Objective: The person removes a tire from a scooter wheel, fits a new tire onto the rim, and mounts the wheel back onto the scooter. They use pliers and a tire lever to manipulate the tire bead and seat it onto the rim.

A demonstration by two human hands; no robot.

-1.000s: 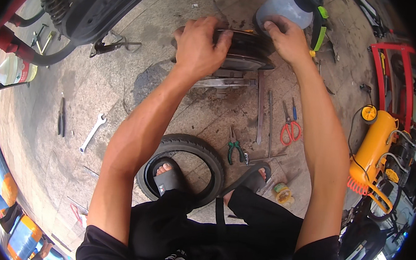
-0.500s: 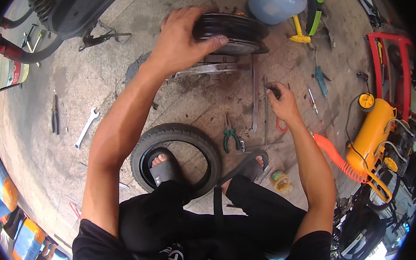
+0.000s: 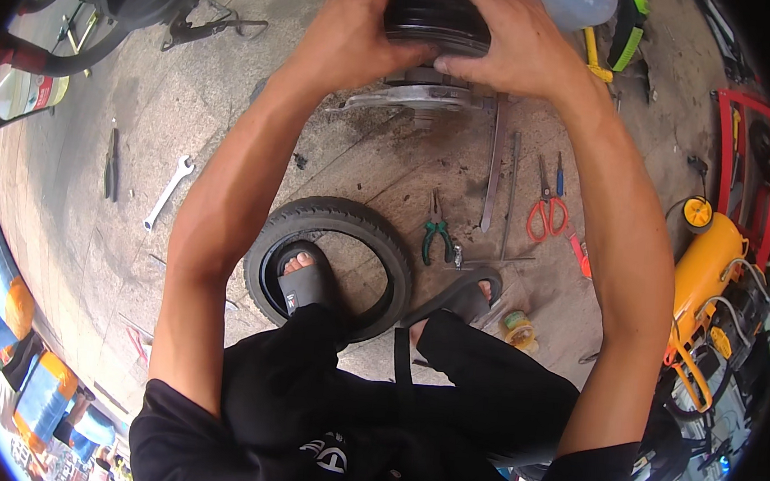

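A: Entries largest first, each placed by the black treaded rubber tyre (image 3: pixel 324 210).

B: Grey-brown tiled floor (image 3: pixel 346 161), extending all round it. Red metal-bar frame (image 3: pixel 726 150), well to its right. Orange-yellow cylindrical tank (image 3: pixel 709 266), likewise well to the right. The tyre itself: one, lying flat.

A: Item in hand?

B: Black grooved wheel rim (image 3: pixel 439 11), one, beyond the tyre and well apart from it.

A: State of the grip?

B: Left hand (image 3: pixel 351 39): curved round the rim's left flank, thumb along the near edge. Right hand (image 3: pixel 527 48): the same on the right flank. Both grips clasp the rim, thumb tips close together; some fingers are hidden or cut off by the upper edge.

A: Smaller pieces?

B: Silver-grey metal plate (image 3: pixel 405 100), between tyre and rim, near the rim; contact cannot be told. Dark grey open-toed sandal (image 3: pixel 311 284), worn, within the tyre's opening. Flat grey metal bar (image 3: pixel 493 177), beyond the tyre, to the right. Silver open-ended wrench (image 3: pixel 168 193), left of the tyre. Red-handled scissors (image 3: pixel 547 195), right and beyond. Black pliers (image 3: pixel 111 165), farther left than the wrench. Green-handled pliers (image 3: pixel 438 222), just right of the tyre. Small yellowish jar (image 3: pixel 517 326), right of it.
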